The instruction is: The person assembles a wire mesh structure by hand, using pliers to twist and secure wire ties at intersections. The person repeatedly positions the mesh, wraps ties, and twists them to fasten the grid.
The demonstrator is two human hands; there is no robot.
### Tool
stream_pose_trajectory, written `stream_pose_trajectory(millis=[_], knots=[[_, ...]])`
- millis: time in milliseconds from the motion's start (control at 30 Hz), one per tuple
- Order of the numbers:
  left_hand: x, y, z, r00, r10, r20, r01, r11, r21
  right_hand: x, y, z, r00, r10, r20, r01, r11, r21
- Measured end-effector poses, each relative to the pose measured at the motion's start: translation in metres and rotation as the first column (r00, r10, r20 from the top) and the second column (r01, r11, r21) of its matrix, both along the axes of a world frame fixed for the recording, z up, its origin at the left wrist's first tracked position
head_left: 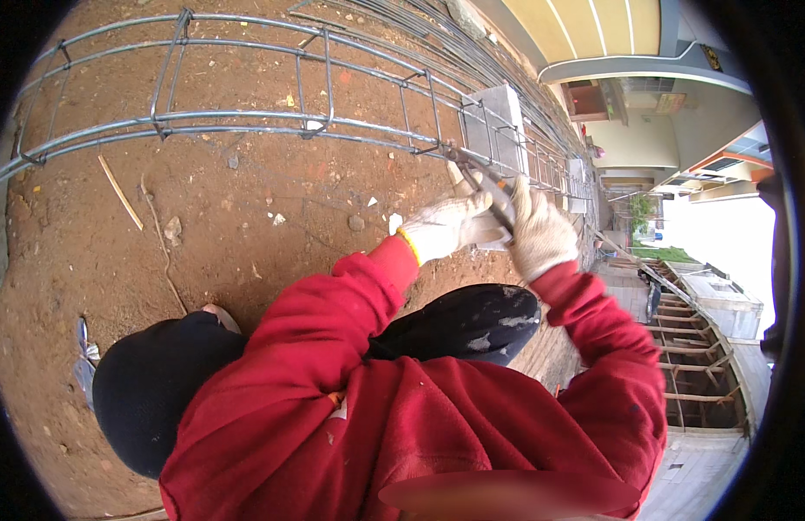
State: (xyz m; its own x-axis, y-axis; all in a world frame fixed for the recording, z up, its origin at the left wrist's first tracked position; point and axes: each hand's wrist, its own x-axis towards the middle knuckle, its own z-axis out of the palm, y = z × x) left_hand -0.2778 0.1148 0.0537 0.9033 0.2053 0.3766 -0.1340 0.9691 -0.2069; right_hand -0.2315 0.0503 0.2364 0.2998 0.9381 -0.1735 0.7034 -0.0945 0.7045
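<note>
My gloved right hand (543, 230) was closed around a dark hand tool (501, 205), whose tip was at the near bars of the steel rebar cage (246, 114), just beside a grey block (493, 126). My gloved left hand (441, 227) was at the tool's other side, fingers partly stretched; whether they gripped it I could not tell. Brown soil (320, 187), strewn with pale fragments (278, 220), lay beneath the cage

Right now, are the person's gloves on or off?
On: the left hand wears a pale glove with a yellow cuff edge; the right hand, holding a dark tool, wears a similar one.
</note>
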Motion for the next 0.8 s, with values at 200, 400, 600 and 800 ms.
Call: stream_pose_trajectory(millis=[200, 400, 600, 800], knots=[[-0.013, 0.013, -0.057, 0.952, 0.077, -0.297, 0.051, 0.914, 0.402, -0.051, -0.033, -0.095, 0.930, -0.257, -0.263, 0.335, 0.888, 0.315], [0.005, 0.019, -0.064, 0.988, 0.033, -0.149, 0.001, 0.974, 0.225, -0.029, -0.036, -0.063, 0.936, -0.130, -0.328, 0.213, 0.949, 0.232], [0.016, 0.027, -0.031, 0.989, 0.146, -0.013, -0.147, 0.982, -0.117, 0.024, 0.000, 0.001, 0.235, -0.438, -0.868, 0.574, 0.783, -0.240], [0.031, 0.028, 0.021, 0.977, 0.197, -0.079, -0.208, 0.812, -0.546, -0.003, 0.036, 0.035, 0.784, -0.497, -0.371, 0.443, 0.868, -0.226]])
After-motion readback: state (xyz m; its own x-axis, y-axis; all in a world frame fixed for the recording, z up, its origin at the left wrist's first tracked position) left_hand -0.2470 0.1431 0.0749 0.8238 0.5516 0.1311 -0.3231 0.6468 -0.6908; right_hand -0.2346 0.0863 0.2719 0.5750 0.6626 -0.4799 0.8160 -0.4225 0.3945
